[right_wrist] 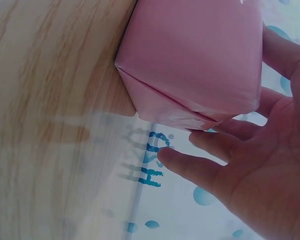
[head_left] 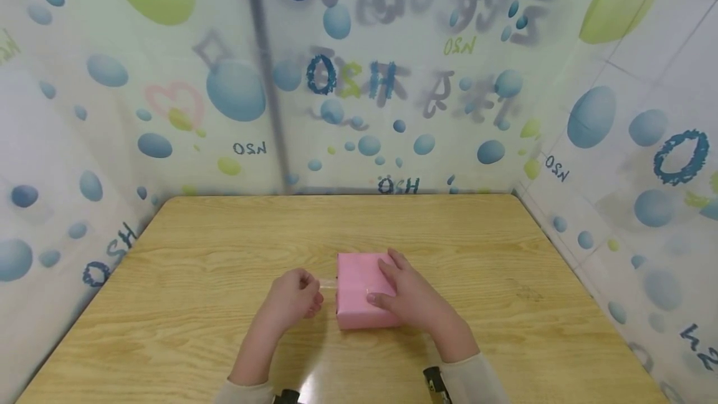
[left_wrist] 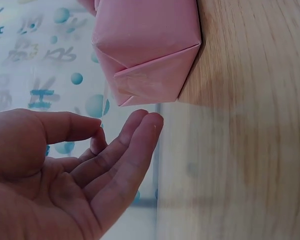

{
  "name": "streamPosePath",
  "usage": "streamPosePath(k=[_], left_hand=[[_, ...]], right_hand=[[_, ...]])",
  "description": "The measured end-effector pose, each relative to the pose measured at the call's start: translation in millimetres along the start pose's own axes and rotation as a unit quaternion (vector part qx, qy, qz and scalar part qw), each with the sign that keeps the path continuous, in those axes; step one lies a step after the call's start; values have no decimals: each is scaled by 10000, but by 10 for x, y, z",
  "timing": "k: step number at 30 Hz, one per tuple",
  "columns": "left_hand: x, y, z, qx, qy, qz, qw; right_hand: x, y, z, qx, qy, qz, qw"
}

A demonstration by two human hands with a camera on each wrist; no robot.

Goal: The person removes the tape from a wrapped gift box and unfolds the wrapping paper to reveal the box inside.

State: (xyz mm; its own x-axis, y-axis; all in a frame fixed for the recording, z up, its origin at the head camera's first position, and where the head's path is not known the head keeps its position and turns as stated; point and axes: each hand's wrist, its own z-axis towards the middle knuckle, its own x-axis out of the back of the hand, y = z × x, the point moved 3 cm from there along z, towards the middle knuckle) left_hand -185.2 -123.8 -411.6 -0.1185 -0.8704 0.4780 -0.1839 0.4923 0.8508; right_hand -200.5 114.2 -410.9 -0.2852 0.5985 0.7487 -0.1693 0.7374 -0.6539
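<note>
On the wooden table (head_left: 224,254), the pink paper-wrapped box (head_left: 359,285) looks light, stiff-sided and slick, best held by its sides; the right hand (head_left: 406,295) lies flat on top, the left hand (head_left: 294,295) pinches clear tape (head_left: 328,284) beside it.

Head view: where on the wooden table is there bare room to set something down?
The light wooden table is bare along its far edge, on its left half and on its right side. It is crowded only near the front middle, where the right hand rests on the pink paper-wrapped box and the left hand sits beside it.
</note>
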Motion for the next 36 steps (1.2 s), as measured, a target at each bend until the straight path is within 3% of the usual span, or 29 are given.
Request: streamPosePath(k=[9, 19, 27, 32, 36], left_hand=[[41, -64, -22, 227, -81, 178, 9996], [263, -242, -52, 397, 323, 664, 9965], [306, -342, -49, 319, 112, 1614, 9863], [287, -356, -49, 376, 42, 1527, 9875], [231, -274, -84, 333, -38, 1298, 9910]], right_hand=[[3, -17, -11, -42, -22, 31, 10000], [-5, -8, -10, -34, -7, 21, 10000], [-3, -1, -16, -42, -22, 102, 9999], [5, 0, -17, -13, -12, 89, 10000], [7, -1, -9, -58, -20, 45, 10000]])
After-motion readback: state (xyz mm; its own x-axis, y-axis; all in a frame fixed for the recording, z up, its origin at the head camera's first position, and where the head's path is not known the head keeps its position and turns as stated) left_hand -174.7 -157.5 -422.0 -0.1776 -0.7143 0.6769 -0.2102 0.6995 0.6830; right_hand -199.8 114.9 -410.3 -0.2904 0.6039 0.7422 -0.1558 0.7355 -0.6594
